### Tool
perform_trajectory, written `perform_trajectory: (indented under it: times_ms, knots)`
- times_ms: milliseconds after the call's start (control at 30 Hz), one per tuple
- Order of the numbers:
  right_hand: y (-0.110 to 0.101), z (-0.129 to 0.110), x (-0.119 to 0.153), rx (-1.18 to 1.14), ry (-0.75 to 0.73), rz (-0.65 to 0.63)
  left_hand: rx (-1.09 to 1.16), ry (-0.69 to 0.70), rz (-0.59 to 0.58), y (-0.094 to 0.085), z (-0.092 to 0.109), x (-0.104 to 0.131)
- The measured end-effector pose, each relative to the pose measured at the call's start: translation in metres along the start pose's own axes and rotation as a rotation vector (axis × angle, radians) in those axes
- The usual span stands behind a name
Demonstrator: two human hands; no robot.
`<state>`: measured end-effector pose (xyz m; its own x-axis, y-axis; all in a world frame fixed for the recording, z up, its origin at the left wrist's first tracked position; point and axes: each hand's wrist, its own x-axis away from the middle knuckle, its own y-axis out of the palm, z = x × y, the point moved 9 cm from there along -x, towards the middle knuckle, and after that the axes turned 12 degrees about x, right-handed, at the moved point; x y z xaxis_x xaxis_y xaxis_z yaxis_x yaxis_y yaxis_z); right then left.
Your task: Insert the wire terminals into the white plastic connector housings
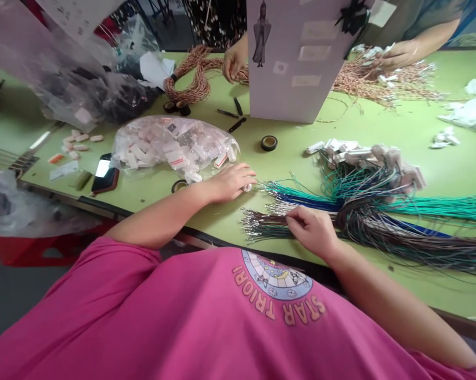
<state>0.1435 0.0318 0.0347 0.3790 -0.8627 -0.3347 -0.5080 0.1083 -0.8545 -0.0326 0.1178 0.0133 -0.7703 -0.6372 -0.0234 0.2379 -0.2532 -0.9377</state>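
My left hand rests low over the table beside the bag, its fingers curled over a small white plastic connector that shows under the fingertips. Closed in a pinch, my right hand is on the brown wires, near their crimped metal ends. Green, blue, white and dark wires lie around it in a bundle that runs off to the right. Behind the bundle is a pile of white connectors with wires attached. A clear plastic bag of loose white connectors lies just beyond my left hand.
A tall pale box stands at the back. Black tape rolls, small cutters and a phone lie about. Across the table, co-workers' hands are near twisted orange wires. Plastic bags crowd the left.
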Motion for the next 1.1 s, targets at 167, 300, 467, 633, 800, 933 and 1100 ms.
perform_trajectory:
  times_ms: [167,300,467,633,800,933,1100]
  knots:
    - [-0.001,0.002,-0.001,-0.059,0.034,-0.016,0.175,-0.08,0.047,-0.021,-0.001,-0.003]
    - [-0.009,0.003,0.0,-0.089,0.064,0.036,0.953,-0.325,0.167,-0.024,0.02,0.009]
    - [-0.012,0.002,0.0,-0.105,0.084,0.04,1.723,-0.561,0.058,0.034,0.064,0.011]
    - [-0.009,0.002,0.0,-0.129,0.085,0.025,1.885,-0.48,-0.016,0.061,0.068,0.003]
    - [-0.004,-0.002,0.002,-0.074,0.039,0.013,2.052,-0.507,-0.135,0.069,0.071,0.007]
    - [-0.006,-0.012,0.005,0.044,-0.07,0.049,2.058,-0.502,-0.152,0.069,0.074,0.007]
    - [-0.001,-0.022,0.007,0.176,-0.182,0.008,1.995,-0.53,-0.141,0.076,0.074,0.008]
